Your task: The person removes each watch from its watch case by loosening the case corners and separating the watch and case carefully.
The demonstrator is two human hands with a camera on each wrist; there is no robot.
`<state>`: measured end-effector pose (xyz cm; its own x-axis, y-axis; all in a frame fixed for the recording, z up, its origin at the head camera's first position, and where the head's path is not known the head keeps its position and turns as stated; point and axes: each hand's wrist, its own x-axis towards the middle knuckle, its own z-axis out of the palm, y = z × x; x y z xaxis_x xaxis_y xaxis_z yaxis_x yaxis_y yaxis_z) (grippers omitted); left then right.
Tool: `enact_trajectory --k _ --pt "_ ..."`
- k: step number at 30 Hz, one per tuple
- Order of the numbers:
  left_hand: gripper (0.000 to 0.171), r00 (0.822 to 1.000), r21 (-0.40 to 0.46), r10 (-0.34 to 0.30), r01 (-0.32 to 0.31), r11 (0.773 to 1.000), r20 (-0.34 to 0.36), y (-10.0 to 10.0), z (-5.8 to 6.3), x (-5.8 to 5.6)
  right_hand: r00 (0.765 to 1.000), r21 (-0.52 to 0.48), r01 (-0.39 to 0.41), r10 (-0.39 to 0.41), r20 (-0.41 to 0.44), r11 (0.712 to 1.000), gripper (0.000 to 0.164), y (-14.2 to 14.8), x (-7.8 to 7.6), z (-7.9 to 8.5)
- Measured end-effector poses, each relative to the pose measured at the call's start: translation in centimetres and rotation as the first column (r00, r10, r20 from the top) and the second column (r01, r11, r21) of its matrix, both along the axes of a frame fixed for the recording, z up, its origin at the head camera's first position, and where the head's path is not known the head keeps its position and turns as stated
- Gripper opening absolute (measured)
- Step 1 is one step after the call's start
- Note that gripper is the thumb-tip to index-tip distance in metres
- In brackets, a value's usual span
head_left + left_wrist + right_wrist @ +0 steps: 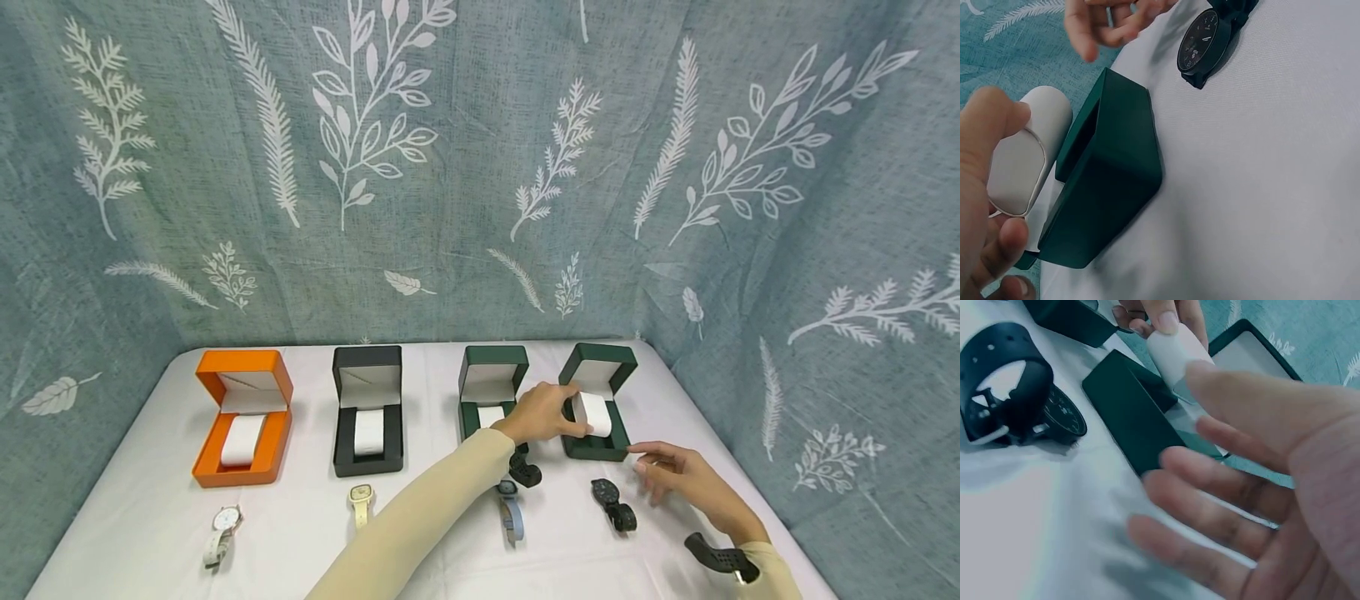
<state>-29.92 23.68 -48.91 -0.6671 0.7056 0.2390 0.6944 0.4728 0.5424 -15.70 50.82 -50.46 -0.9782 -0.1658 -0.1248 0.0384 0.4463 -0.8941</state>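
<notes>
My left hand (546, 412) pinches a white watch cushion (592, 413) between thumb and fingers. The cushion sits tilted at the opening of the rightmost green watch box (596, 450), whose lid stands raised. In the left wrist view, my thumb lies on one end of the cushion (1052, 119), beside the box wall (1116, 150). My right hand (686, 483) hovers at that box's front right corner, fingers loosely bent and holding nothing; the right wrist view shows its fingers (1210, 506) spread. A black watch (613, 505) lies on the table in front of the box.
To the left stand another green box (493, 367), a black box (367, 417) and an orange box (242, 425), all with lids raised. In front lie a blue-strapped watch (511, 512), a yellow watch (361, 502) and a white-strapped watch (222, 535). Patterned cloth (450, 275) hangs behind the table.
</notes>
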Motion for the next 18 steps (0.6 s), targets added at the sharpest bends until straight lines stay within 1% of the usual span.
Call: enact_trajectory --k 3,5,8,13,18 --pt "0.075 1.000 0.013 -0.001 0.001 1.000 0.009 0.1 -0.1 -0.1 0.995 -0.014 0.075 -0.076 -0.059 0.997 0.051 0.1 -0.5 -0.2" --pt "0.074 1.000 0.020 0.000 0.000 1.000 0.019 0.1 -0.3 -0.1 0.991 -0.014 0.102 -0.103 -0.088 0.995 0.051 0.2 -0.9 -0.5" --pt "0.073 0.999 0.027 0.002 -0.003 1.000 0.032 0.3 -0.5 -0.2 0.985 -0.016 0.140 -0.141 -0.102 0.990 0.052 0.4 -1.6 -1.0" --pt "0.075 0.999 0.030 0.002 -0.003 1.000 0.043 0.7 -0.8 -0.3 0.982 -0.023 0.137 -0.139 -0.128 0.990 0.055 0.5 -2.4 -1.4" --pt "0.076 0.999 0.003 0.014 -0.014 1.000 0.034 1.1 -0.9 -0.2 0.984 -0.036 0.113 -0.116 -0.136 0.993 0.056 0.4 -3.0 -1.5"
